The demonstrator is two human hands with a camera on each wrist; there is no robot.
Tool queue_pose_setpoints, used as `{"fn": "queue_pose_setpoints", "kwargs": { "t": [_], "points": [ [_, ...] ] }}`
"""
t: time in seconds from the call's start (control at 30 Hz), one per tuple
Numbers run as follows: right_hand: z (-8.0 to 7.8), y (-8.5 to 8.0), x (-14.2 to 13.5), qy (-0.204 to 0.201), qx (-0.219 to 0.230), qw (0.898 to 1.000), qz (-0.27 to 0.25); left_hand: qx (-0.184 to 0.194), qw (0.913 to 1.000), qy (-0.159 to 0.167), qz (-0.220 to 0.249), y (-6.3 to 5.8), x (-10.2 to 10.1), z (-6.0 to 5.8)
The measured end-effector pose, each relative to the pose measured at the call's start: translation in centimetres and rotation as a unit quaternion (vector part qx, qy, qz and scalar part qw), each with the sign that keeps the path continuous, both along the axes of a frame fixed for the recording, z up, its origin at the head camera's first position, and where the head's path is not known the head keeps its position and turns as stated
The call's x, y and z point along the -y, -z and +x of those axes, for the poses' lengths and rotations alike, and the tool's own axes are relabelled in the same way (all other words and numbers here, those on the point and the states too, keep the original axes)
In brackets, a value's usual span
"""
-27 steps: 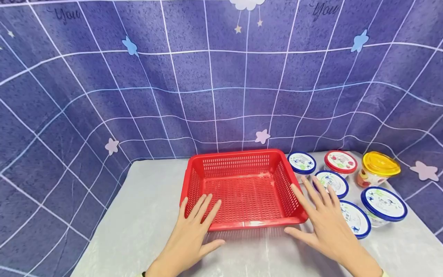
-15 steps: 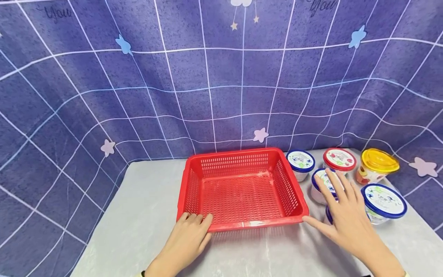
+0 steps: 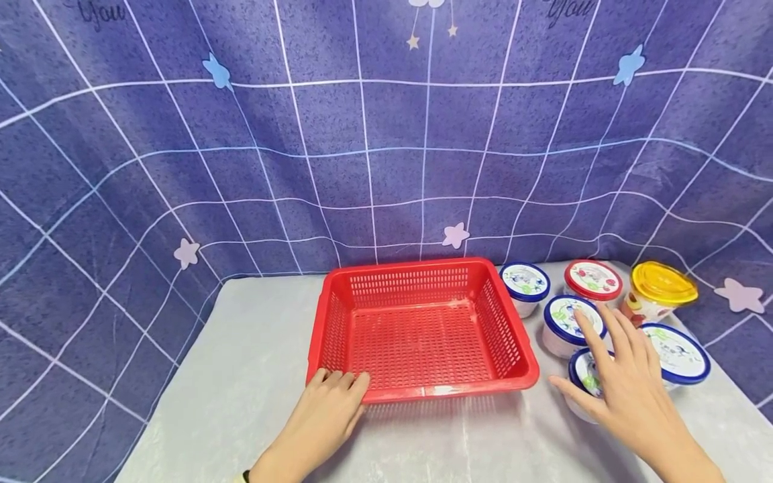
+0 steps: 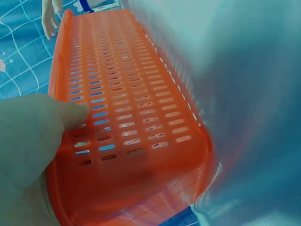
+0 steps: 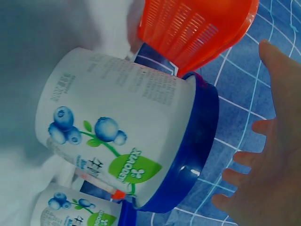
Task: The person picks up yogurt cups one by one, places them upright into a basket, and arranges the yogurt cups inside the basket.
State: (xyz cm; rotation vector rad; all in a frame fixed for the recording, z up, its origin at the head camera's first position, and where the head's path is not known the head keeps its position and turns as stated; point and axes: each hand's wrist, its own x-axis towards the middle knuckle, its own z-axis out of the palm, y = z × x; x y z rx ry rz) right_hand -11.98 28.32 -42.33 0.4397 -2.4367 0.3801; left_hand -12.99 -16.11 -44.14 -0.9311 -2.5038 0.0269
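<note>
A red plastic basket [image 3: 423, 342] with slotted walls stands on the table. My left hand [image 3: 329, 409] grips its near rim at the left corner; in the left wrist view the thumb [image 4: 73, 114] presses the outer wall while the fingers are hidden behind the rim. My right hand [image 3: 634, 389] hovers with spread fingers above the nearest blue-lidded tub [image 3: 582, 376]. In the right wrist view that white tub [image 5: 117, 122] carries blueberry prints, and the hand [image 5: 268, 174] stands apart from its lid, holding nothing.
Right of the basket stand more tubs: blue-lidded ones [image 3: 525, 282] [image 3: 570, 318] [image 3: 679, 355], a red-lidded one [image 3: 594, 280] and a yellow-lidded cup [image 3: 663, 292]. A blue gridded curtain [image 3: 386, 134] hangs behind the grey-white table [image 3: 241, 362].
My left hand has gone from lying spread over the basket's near corner to gripping its rim. My right hand has moved right, away from the basket and over the nearest tub.
</note>
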Motion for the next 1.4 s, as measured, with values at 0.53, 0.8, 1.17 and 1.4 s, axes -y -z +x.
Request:
{"fn": "queue_pose_setpoints", "kwargs": {
  "t": [0.53,0.8,1.17,1.4],
  "points": [
    [0.6,1.9,-0.7,0.041,0.053,0.998,0.0,0.009,0.9999,-0.004,-0.005,-0.1,0.1,0.0],
    [0.3,3.2,-1.4,0.03,0.034,0.999,0.015,0.014,0.9998,-0.01,-0.011,-0.3,-0.1,0.1],
    [0.5,4.0,-1.2,0.064,0.073,0.995,0.028,0.022,0.9995,-0.013,-0.019,-0.3,0.1,0.2],
    [0.7,3.9,-0.8,0.078,0.068,0.995,0.008,0.008,0.9998,0.0,-0.015,-0.1,0.3,0.0]
  ]
}}
